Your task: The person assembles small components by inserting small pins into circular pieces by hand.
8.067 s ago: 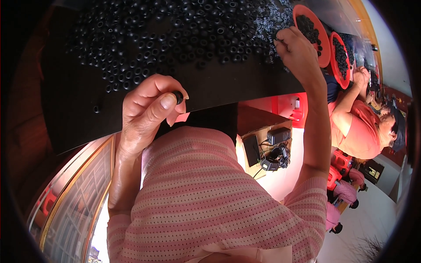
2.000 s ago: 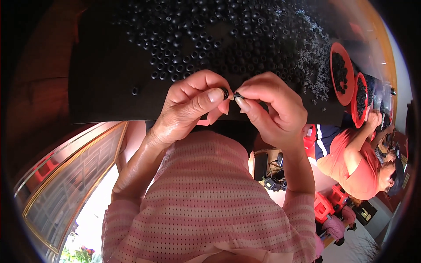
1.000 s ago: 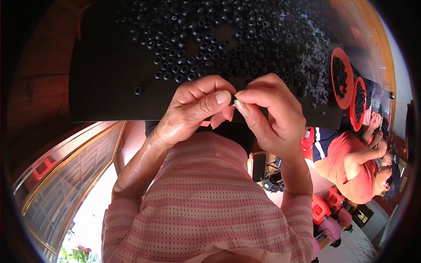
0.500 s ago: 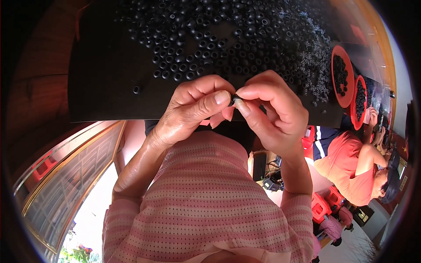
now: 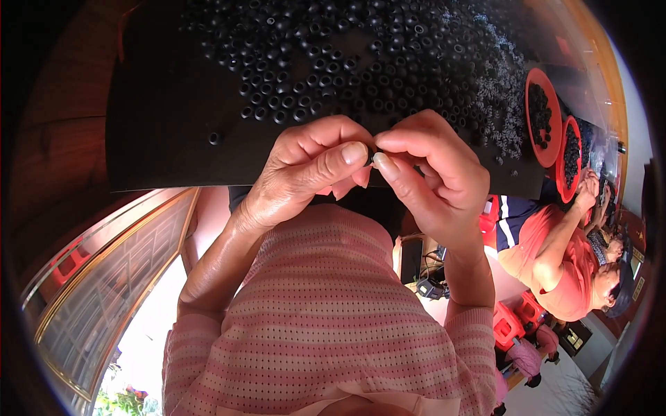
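Small black ring (image 5: 372, 157) sits pinched between our two hands, just off the near edge of the table and over our pink striped top (image 5: 326, 326). Our left hand (image 5: 305, 170) has its grip pressed together, the thumb laid flat over the forefinger with the part trapped at the tip. Our right hand (image 5: 433, 173) meets it from the other side, its thumb tip and curled fingers closed on the same spot, so both hands are touching at the piece. It is nearly hidden by the fingertips, and we cannot tell whether one part or two are being held.

As we judge it, we are pressing or fitting the piece together. To do that well, we should keep the two thumbs square to each other, push straight along the part's axis instead of at a slant, and hold it over the table so a slip does not send it to the floor.

Beyond our hands the black table (image 5: 166, 132) carries a lone ring (image 5: 215, 139) near its left side, then a wide scatter of black rings (image 5: 333, 62) across the middle and far side, thinning to finer bits at the right. Toward the far right corner stand two red trays (image 5: 543, 114) filled with dark parts, where another person in an orange shirt (image 5: 555, 263) is at work.
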